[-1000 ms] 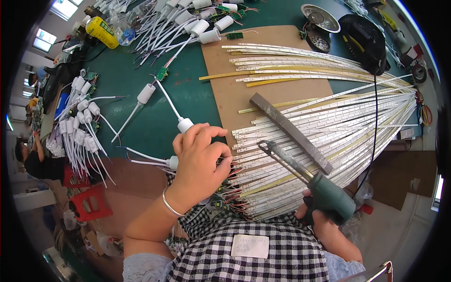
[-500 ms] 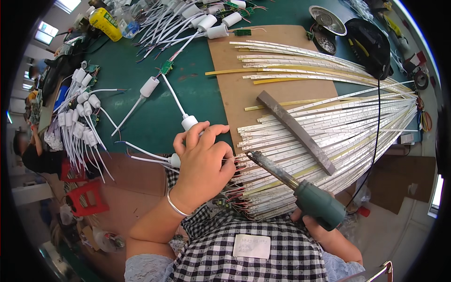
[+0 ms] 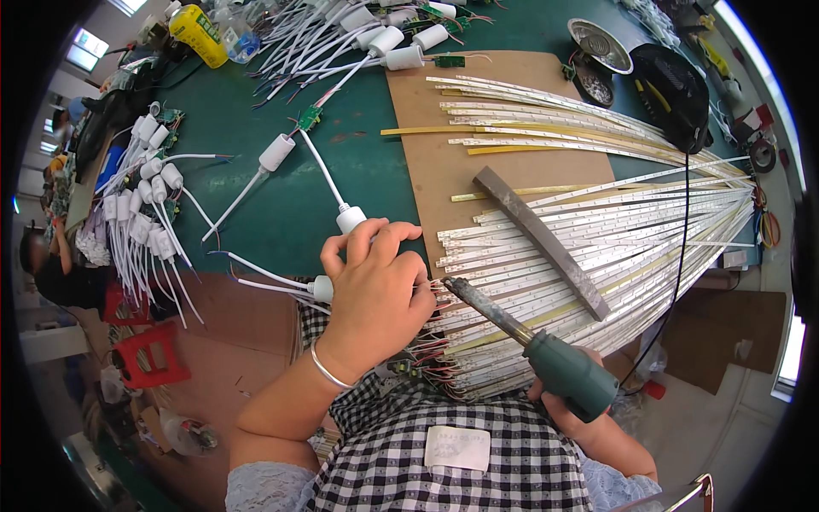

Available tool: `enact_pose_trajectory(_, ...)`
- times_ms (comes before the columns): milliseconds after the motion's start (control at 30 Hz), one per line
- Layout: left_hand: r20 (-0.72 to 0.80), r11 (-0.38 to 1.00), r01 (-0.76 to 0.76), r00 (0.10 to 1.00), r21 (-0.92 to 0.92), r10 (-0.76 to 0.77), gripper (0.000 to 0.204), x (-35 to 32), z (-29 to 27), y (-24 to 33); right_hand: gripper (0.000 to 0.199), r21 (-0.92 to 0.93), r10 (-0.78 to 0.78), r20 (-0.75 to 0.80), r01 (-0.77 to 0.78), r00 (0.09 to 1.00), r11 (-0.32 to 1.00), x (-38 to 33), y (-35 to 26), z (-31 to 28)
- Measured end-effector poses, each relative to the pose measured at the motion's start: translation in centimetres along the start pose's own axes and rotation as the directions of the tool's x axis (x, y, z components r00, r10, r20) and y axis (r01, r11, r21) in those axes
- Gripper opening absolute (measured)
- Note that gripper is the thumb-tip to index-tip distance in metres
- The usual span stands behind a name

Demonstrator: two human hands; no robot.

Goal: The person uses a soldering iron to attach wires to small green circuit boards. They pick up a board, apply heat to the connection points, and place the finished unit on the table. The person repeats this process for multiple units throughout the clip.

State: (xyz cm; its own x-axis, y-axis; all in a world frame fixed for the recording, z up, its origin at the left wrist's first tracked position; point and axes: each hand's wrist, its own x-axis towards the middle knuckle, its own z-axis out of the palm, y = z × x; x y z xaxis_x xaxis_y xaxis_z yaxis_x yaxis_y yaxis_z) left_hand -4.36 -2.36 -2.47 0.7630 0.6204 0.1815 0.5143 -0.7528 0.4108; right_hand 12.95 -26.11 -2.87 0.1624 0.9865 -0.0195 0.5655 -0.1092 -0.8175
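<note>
My left hand [image 3: 375,294] is closed, its fingers curled at the ends of the white LED strips [image 3: 529,273]. Thin wires [image 3: 438,288] show at its thumb and fingertips; what lies under the palm is hidden. Against its fingers rests a white cylindrical cap [image 3: 350,219] with a cable, and another white cap [image 3: 322,289] pokes out by the wrist. Wrapped round the green handle of a soldering iron [image 3: 570,373] is my right hand [image 3: 567,414]. The iron's dark tip reaches the wires beside my left fingertips.
A grey metal bar [image 3: 542,243] lies across the strips. Brown board [image 3: 418,171] covers part of the green table [image 3: 222,102]. More capped cables [image 3: 141,205] sit at left and far back. A black cord [image 3: 685,247] crosses the strips at right. Metal dishes [image 3: 600,47] stand far right.
The soldering iron has moved slightly left and down, bringing its tip closer to the wires by my left hand. My left hand keeps its curled grip. The view has shifted slightly.
</note>
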Motion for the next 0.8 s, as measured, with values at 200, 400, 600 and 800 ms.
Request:
enact_pose_trajectory(200,-0.005,1.0,0.009,1.0,-0.001,-0.009,0.009,0.1,0.1,0.1,0.046,-0.08,-0.056,0.041,0.059,0.998,0.995,0.5,-0.5,-0.1)
enact_pose_trajectory(400,-0.023,1.0,0.016,1.0,0.003,-0.015,0.012,0.0,0.3,0.0,0.042,-0.087,-0.013,0.024,0.015,1.0,0.996,0.6,-1.0,-0.2)
enact_pose_trajectory(600,-0.018,1.0,0.013,1.0,-0.002,-0.013,0.012,0.0,0.2,0.0,0.037,0.1,0.185,-0.069,-0.178,0.98,0.979,-0.4,-0.5,0.9)
enact_pose_trajectory(800,-0.014,1.0,0.013,1.0,-0.003,-0.013,0.012,0.0,0.2,-0.1,0.038,0.098,0.175,-0.059,-0.169,0.983,0.981,-0.4,-0.4,1.0)
